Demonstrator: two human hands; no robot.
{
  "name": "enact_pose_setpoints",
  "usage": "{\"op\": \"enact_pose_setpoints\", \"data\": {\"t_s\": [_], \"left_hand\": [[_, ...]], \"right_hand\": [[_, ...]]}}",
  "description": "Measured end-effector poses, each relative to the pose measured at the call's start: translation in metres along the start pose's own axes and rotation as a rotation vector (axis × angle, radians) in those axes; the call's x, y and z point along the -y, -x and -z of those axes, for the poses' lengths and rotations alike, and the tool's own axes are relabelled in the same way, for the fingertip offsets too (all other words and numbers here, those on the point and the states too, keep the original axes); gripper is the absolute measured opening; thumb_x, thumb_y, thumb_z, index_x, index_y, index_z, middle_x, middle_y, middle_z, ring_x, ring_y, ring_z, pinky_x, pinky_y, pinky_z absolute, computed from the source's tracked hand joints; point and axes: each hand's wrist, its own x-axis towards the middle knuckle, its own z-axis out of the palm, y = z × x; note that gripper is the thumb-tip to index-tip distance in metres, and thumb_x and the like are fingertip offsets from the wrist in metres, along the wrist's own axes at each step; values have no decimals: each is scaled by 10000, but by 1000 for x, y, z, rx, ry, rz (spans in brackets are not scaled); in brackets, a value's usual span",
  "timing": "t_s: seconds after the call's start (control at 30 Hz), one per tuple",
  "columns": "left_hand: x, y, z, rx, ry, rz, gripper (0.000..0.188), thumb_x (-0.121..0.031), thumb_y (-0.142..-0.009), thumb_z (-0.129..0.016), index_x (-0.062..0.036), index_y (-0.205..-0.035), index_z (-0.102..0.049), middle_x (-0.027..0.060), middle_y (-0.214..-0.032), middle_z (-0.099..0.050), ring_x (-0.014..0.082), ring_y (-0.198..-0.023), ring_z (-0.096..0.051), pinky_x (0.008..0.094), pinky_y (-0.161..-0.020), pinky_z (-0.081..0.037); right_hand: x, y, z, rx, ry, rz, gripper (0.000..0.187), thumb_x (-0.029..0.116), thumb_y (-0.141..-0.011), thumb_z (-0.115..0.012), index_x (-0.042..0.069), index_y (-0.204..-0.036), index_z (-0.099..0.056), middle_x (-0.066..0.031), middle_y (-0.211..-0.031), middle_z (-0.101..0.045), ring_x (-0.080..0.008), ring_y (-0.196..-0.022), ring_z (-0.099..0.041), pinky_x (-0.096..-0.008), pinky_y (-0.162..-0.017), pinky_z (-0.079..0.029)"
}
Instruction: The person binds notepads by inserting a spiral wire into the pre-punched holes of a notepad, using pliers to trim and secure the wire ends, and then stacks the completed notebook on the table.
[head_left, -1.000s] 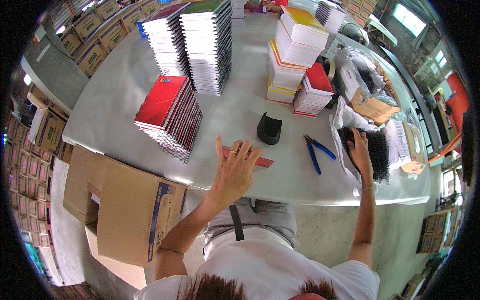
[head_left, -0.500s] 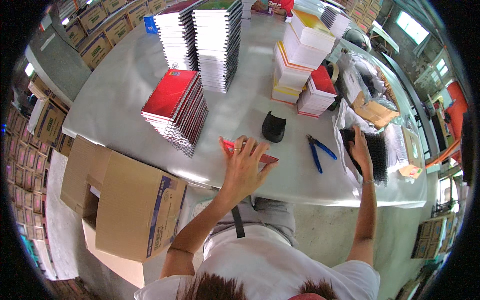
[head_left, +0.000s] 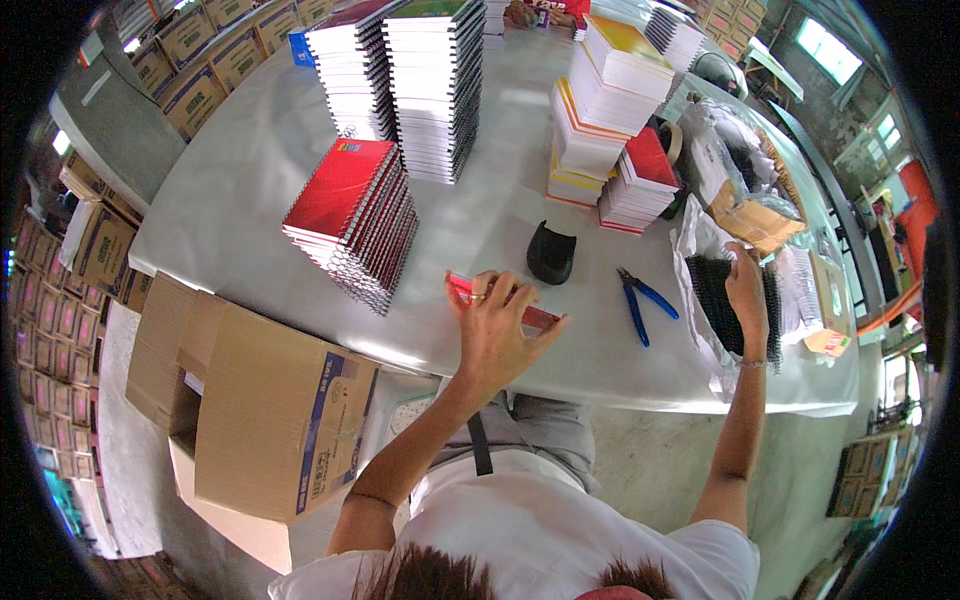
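My left hand (head_left: 497,330) grips a red-covered book block (head_left: 541,318) stood on edge near the table's front, fingers over its top and thumb at its right end. To the right, my right hand (head_left: 747,295) reaches into a bundle of black spiral binding coils (head_left: 712,300) lying on white wrapping. Its fingers are closed at the bundle's far end, and how many coils they pinch is hidden. Between the hands lie a black curved holder (head_left: 551,256) and blue-handled pliers (head_left: 640,306). Left of my left hand stands a stack of red spiral-bound notebooks (head_left: 345,200).
Tall stacks of spiral notebooks (head_left: 435,100) stand at the back left. Unbound book stacks (head_left: 605,100) and small red-topped blocks (head_left: 640,190) stand back right. Plastic-wrapped packages (head_left: 745,190) lie along the right edge. An open cardboard box (head_left: 270,410) sits at front left. Another person's hand (head_left: 520,14) shows across the table.
My right hand has shifted slightly right across the coil bundle. My left hand keeps its hold on the red book block, with the thumb a little further out.
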Motion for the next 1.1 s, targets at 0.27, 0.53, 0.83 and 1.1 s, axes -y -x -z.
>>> {"op": "enact_pose_setpoints", "data": {"t_s": [0.27, 0.53, 0.83, 1.1], "left_hand": [[4, -1, -2, 44, 33, 22, 356, -420, -667, -862, -167, -870, -715, -10, -943, -587, 251, -1049, -505, 541, -958, -283], [8, -1, 4, 106, 123, -7, 262, -330, -722, -829, -237, -952, -745, -33, -1000, -598, 230, -1082, -491, 537, -983, -239], [10, -2, 5, 167, 125, 16, 263, -339, -734, -824, -238, -966, -751, -46, -1011, -588, 227, -1124, -470, 535, -983, -237], [12, -2, 5, 160, 109, -4, 261, -360, -744, -812, -232, -963, -750, -46, -1008, -586, 228, -1130, -468, 534, -980, -238]], "right_hand": [[201, 30, 54, 192, -550, 260, 257, 66, -956, -590, 70, -1204, -659, -177, -986, -664, -326, -775, -618, -383, -703, -495], [238, 61, 2, 309, -801, 229, 237, 105, -929, -658, 41, -1157, -657, -154, -966, -698, -317, -707, -640, -368, -632, -492], [243, 60, -6, 243, -766, 266, 168, 119, -939, -640, 9, -1063, -662, -146, -948, -681, -327, -822, -649, -409, -740, -478], [244, 63, -16, 129, -755, 261, 184, 77, -888, -685, 36, -1067, -686, -137, -969, -635, -321, -885, -627, -408, -765, -479]]}}
